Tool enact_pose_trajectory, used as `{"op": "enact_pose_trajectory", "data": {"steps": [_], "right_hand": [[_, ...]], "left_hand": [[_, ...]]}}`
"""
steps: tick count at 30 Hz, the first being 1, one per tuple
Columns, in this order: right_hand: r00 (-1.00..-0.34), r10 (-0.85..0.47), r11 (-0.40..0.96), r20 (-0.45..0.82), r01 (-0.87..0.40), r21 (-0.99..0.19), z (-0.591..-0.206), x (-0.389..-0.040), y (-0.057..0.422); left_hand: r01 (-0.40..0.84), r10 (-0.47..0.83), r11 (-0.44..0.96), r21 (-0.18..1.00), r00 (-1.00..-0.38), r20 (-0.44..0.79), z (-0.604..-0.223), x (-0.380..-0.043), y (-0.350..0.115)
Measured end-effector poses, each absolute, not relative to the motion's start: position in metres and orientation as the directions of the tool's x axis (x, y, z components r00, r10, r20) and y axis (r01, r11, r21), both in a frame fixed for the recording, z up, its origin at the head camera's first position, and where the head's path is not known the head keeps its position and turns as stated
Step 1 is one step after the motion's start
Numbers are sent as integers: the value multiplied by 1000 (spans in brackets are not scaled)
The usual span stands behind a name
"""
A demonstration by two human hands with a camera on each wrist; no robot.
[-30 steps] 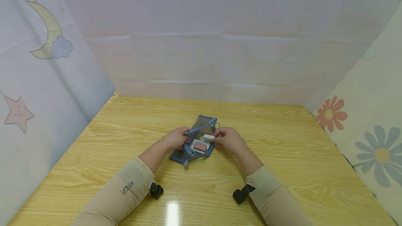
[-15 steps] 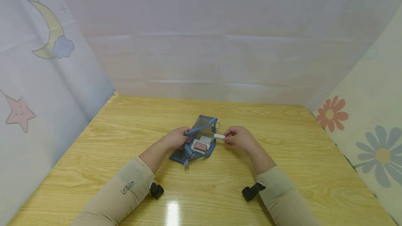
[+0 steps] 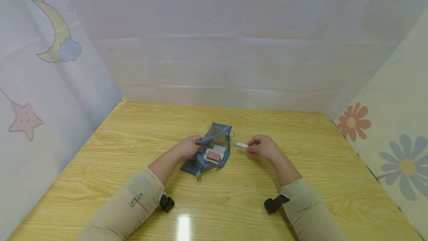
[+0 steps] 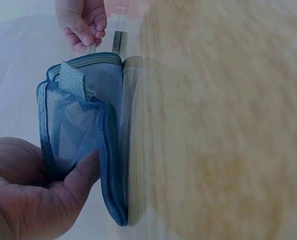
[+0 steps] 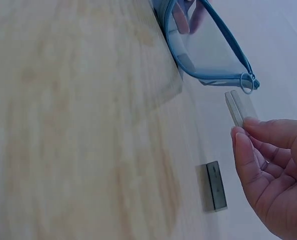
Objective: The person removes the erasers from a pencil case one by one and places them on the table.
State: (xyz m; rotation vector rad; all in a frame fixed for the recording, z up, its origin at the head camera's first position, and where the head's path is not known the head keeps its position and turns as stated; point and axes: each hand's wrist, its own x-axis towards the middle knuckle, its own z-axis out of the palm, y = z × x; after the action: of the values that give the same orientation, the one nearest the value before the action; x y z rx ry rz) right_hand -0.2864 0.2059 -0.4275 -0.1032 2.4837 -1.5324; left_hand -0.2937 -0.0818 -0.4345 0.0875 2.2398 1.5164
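My left hand (image 3: pixel 188 147) grips a blue-trimmed mesh zip pouch (image 3: pixel 214 131) on the table, thumb against the mesh in the left wrist view. The pouch's mouth gapes toward the right. Inside lie a pink block (image 3: pixel 213 156) and white blocks (image 3: pixel 219 149), the pink one on top. To the right of the mouth, my right hand (image 3: pixel 264 147) pinches a small flat white block (image 3: pixel 242 145) between thumb and fingers. A line runs along that block's edge in the right wrist view. A metal ring (image 5: pixel 247 83) hangs from the pouch's zip end.
A dark rectangular block (image 5: pixel 216 185) lies on the wooden table (image 3: pixel 140 118) near my right hand; the hand hides it in the head view. Printed cloth walls (image 3: pixel 214 66) stand along the table's back and sides.
My right hand has drawn the white block out of the pouch's mouth and moved right with it. My left hand and the pouch have stayed in place.
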Motion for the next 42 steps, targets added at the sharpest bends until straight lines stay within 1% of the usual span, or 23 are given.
{"op": "enact_pose_trajectory", "data": {"steps": [8,15,24,28,42], "right_hand": [[-975,-146,467,-170,84,-881,-432,-287,216],[-970,-161,488,-184,83,-869,-434,-286,223],[-964,-166,460,-210,113,-881,-438,-285,227],[-963,-147,457,-225,135,-879,-441,-286,228],[-971,-120,546,-207,109,-831,-442,-283,228]], "left_hand": [[-180,291,399,899,-905,-310,-435,-294,-81],[-188,293,408,893,-900,-323,-434,-293,-81],[-175,293,414,893,-903,-313,-434,-293,-82],[-173,293,420,891,-903,-314,-435,-294,-82],[-170,294,408,897,-906,-305,-435,-293,-82]]}}
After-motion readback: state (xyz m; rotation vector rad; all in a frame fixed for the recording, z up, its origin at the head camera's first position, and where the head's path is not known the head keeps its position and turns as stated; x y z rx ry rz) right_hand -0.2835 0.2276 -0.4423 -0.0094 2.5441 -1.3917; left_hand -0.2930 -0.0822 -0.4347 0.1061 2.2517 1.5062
